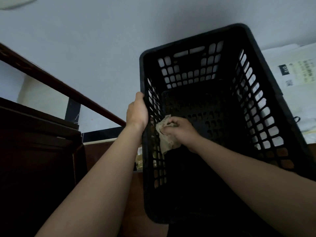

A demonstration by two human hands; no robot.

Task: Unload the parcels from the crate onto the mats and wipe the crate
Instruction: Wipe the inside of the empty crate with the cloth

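A black plastic crate (266, 93) with latticed walls fills the middle and right of the head view, tilted with its opening toward me. Nothing lies inside it. My left hand (137, 111) grips the rim of its left wall from outside. Inside the crate, my right hand (179, 130) holds a crumpled beige cloth (166, 139) pressed against the inner face of that left wall. A brown parcel (139, 158) shows partly between my left forearm and the crate.
White parcels with printed labels (294, 72) lie to the right behind the crate. A dark wooden rail (56, 82) and dark wooden furniture (34, 151) stand at the left. A pale wall (102, 40) rises behind.
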